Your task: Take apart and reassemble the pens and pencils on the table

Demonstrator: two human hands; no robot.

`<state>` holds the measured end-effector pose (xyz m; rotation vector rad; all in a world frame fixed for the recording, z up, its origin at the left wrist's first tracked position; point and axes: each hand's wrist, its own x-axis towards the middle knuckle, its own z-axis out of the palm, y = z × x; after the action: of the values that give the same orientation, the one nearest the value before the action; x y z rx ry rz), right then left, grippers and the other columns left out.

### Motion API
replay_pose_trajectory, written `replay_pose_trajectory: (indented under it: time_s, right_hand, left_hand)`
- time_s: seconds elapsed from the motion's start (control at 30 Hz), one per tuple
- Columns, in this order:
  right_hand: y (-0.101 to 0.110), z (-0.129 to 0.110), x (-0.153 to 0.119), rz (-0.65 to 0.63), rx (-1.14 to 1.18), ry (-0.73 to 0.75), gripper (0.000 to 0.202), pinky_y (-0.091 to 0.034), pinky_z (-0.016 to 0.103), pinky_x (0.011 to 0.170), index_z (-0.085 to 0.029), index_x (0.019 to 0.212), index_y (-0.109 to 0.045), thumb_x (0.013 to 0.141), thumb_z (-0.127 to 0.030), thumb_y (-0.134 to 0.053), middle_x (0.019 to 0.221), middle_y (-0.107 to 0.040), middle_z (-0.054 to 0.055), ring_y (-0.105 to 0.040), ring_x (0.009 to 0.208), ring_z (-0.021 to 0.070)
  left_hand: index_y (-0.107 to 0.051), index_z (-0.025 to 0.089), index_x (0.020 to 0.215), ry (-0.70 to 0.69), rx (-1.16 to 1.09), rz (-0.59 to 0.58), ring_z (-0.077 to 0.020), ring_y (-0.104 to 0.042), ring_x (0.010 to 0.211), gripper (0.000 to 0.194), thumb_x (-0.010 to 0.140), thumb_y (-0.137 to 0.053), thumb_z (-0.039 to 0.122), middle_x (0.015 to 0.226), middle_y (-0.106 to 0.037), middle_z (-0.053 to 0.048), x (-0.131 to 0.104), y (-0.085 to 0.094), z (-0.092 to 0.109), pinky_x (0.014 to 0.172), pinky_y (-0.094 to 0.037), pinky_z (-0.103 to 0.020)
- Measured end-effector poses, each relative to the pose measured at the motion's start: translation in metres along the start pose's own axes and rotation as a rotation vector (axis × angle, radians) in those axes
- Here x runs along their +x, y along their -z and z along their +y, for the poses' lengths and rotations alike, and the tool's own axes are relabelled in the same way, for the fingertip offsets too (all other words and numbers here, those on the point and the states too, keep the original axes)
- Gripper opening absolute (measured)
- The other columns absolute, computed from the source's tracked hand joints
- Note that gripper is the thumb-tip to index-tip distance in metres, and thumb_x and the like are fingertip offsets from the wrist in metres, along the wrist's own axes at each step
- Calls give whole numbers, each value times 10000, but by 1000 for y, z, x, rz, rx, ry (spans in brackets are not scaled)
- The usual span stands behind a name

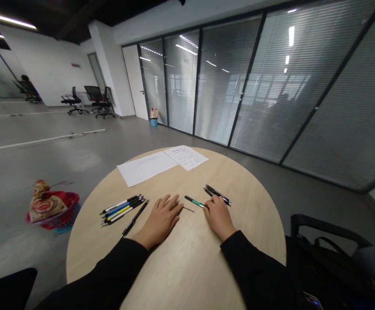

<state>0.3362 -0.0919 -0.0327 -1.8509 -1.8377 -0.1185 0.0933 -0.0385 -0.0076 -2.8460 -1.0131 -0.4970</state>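
My left hand [163, 218] rests palm down on the round table, fingers spread, its fingertips beside a thin dark stick-like piece [189, 209]. My right hand [218, 215] pinches the end of a green and black pen [194, 201] that points toward the left. Just beyond the right fingers lie black pens [218, 193], partly hidden by the hand. To the left of my left hand is a group of several pens [122, 209], white, blue, yellow and black, lying side by side. A separate black pen [134, 218] lies slanted between that group and my left hand.
Two printed sheets, a left one [147, 167] and a right one [186, 157], lie at the far side of the wooden table [252, 198]. A basket with a bag [53, 211] stands on the floor at left. A black chair [329, 232] is at right.
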Motion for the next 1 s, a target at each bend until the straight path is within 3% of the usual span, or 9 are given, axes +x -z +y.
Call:
replay_pose_trajectory:
  time_s: [0.13,0.27,0.4,0.53,0.63,0.8,1.0]
  right_hand:
    - [-3,1,0,6,-12,-26,53,-435,385,883,-171,877,-657,859,-126,-637,987,-610,110,-516,982,268]
    - [-3,2,0,-11,5,-26,89,-436,359,856,-183,871,-610,847,-99,-627,925,-632,76,-538,952,255]
    - [-3,1,0,-32,31,-1,111,-436,339,821,-200,852,-585,871,-92,-602,893,-650,57,-564,914,241]
    - [-1,0,0,-29,48,-39,108,-436,323,788,-204,885,-582,885,-97,-599,897,-658,59,-595,896,238]
    - [2,-2,0,-17,88,-97,97,-433,305,736,-204,938,-579,913,-111,-569,885,-660,60,-619,845,229]
    - [4,-1,1,10,203,-109,110,-437,293,715,-198,969,-563,931,-108,-513,866,-669,52,-642,807,219]
    - [3,0,1,46,301,-64,115,-457,299,746,-195,951,-554,922,-105,-488,885,-669,58,-641,830,218]
  left_hand:
    - [-688,247,1111,-59,-6,-8,-308,-473,1255,220,991,-505,261,1342,-601,-99,4,0,3,1051,-389,-523]
    - [-675,192,939,-121,-23,-80,-246,-540,1046,203,993,-480,178,1106,-662,-96,8,2,5,920,-441,-404]
    - [-640,178,897,-147,29,-92,-240,-528,929,213,987,-454,127,976,-650,-94,8,3,8,839,-420,-377]
    - [-625,171,938,-164,77,-85,-247,-522,910,207,989,-431,123,981,-641,-103,6,4,11,829,-403,-382]
    - [-615,163,942,-78,80,-56,-251,-522,895,217,971,-413,91,982,-643,-111,5,7,8,835,-402,-389]
    - [-603,165,914,175,69,-4,-268,-522,853,219,929,-407,68,914,-640,-121,4,15,-4,784,-395,-391]
    - [-603,160,959,275,137,21,-285,-536,868,244,930,-383,60,909,-647,-129,2,11,-18,788,-374,-396]
